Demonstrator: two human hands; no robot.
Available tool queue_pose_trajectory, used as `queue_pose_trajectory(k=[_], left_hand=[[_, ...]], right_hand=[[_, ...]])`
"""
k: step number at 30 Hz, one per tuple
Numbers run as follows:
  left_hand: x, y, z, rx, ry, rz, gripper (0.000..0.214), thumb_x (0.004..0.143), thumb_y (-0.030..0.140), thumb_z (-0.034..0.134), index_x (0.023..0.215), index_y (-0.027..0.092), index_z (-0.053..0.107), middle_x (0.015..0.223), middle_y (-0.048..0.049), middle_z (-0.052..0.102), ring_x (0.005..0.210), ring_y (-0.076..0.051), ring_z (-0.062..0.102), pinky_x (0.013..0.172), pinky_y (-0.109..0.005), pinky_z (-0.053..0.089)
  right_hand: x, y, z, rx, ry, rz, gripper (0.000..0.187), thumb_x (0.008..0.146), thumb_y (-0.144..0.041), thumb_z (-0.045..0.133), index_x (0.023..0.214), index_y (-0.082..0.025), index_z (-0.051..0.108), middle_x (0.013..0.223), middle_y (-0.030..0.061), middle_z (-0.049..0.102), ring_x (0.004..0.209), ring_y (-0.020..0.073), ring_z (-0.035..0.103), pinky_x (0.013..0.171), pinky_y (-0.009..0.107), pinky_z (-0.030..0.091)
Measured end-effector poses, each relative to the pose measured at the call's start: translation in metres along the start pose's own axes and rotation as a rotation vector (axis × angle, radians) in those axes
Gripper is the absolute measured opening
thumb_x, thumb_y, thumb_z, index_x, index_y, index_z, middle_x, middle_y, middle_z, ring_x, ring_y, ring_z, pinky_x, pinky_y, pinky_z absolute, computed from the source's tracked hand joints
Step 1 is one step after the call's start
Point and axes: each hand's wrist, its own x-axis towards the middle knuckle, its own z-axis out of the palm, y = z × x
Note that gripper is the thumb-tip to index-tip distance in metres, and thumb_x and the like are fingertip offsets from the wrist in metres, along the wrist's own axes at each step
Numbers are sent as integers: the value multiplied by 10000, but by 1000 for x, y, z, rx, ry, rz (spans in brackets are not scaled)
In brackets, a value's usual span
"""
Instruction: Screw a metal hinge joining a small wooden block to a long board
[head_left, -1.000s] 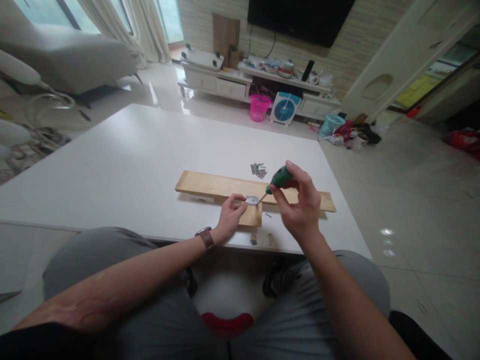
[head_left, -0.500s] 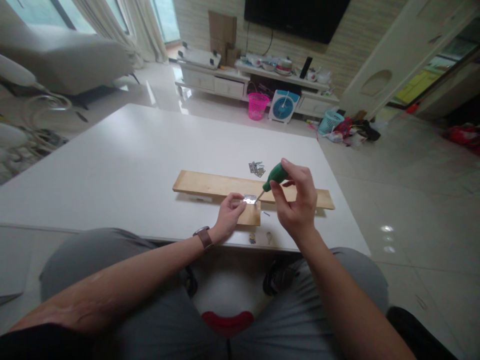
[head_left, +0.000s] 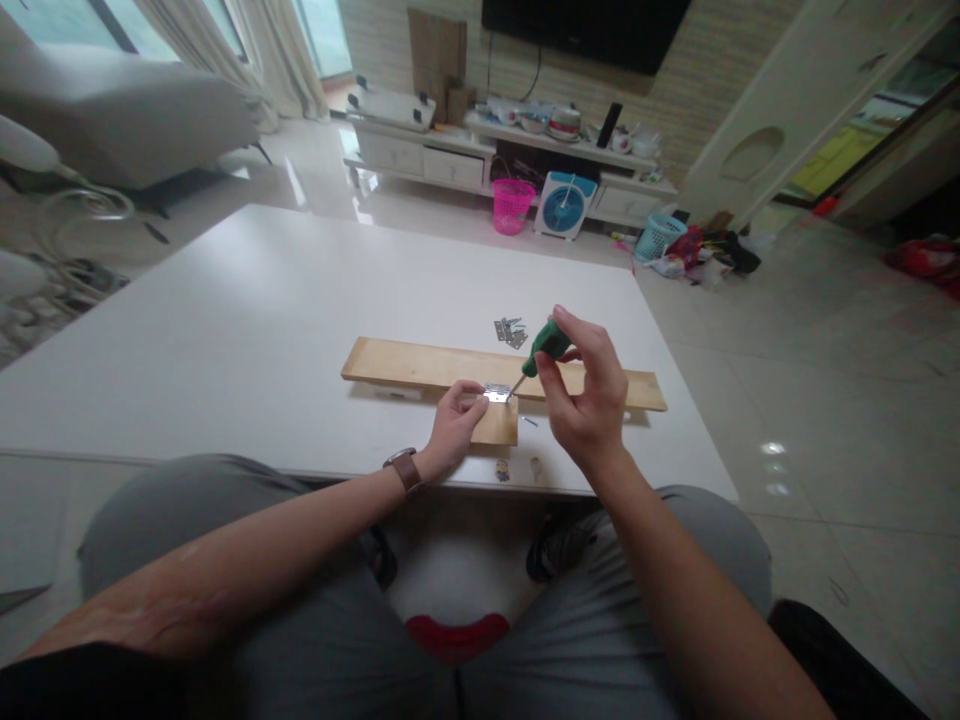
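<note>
Left hand (head_left: 450, 425): thumb and fingertips bent close together at the left end of a metal hinge (head_left: 496, 393) and on the short board (head_left: 496, 425) under it; whether they pinch or only press cannot be told; right hand (head_left: 589, 395): fingers closed around the green handle of a screwdriver (head_left: 550, 345), its shaft slanting down and left from the thumb to the right part of the hinge, just right of the left fingertips; long board (head_left: 420, 366): beyond the left fingers, running crosswise and passing behind the right hand; loose hinges (head_left: 510, 332): in a small pile past the long board, beyond both sets of fingers; screw (head_left: 529, 421): nearer the wearer than the right fingertips, beside the short board; small figure (head_left: 502, 469): nearer the wearer than the left fingertips, on the white table (head_left: 262, 320)
</note>
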Motion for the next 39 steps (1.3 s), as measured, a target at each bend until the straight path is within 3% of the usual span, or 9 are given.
queue_pose_trajectory(k=[6,14,20,26,32,39], left_hand=[[1,-3,-1,10,4,-9,472,785,495,898,1047,225,613,727,10,731,617,-169,657,594,-257,476],[-1,-1,1,-5,2,-3,443,814,487,889,1048,229,616,733,8,730,635,-179,674,607,-264,488],[0,-1,1,6,1,-6,458,804,497,893,1054,227,618,731,14,714,629,-171,661,593,-258,475],[-1,1,1,-10,-5,-19,466,802,505,889,1057,232,610,740,11,720,640,-177,668,598,-264,481],[-1,0,0,-3,-7,-26,487,793,523,896,1060,232,611,738,8,717,640,-182,668,595,-268,480],[-1,-1,0,5,7,2,461,804,507,888,1040,222,612,711,18,710,612,-159,641,592,-249,455]], right_hand=[[-2,-1,1,60,-23,49,630,1068,-120,505,1634,-394,522,1348,78,688,1179,222,706,952,438,693],[-2,2,5,72,45,55,570,1029,-169,679,1537,-417,605,1256,48,645,1107,206,691,909,427,688],[-1,2,5,57,-4,37,579,1084,-154,505,1608,-398,533,1388,68,704,1251,240,694,1009,487,663],[-3,4,8,78,78,104,509,1031,-224,681,1506,-401,633,1172,45,592,1042,206,652,831,408,689],[-2,3,8,95,26,114,563,1078,-193,505,1603,-389,564,1396,93,631,1223,229,683,923,413,693],[0,5,9,49,61,57,520,1032,-205,677,1514,-392,623,1237,41,702,1116,213,705,894,415,674]])
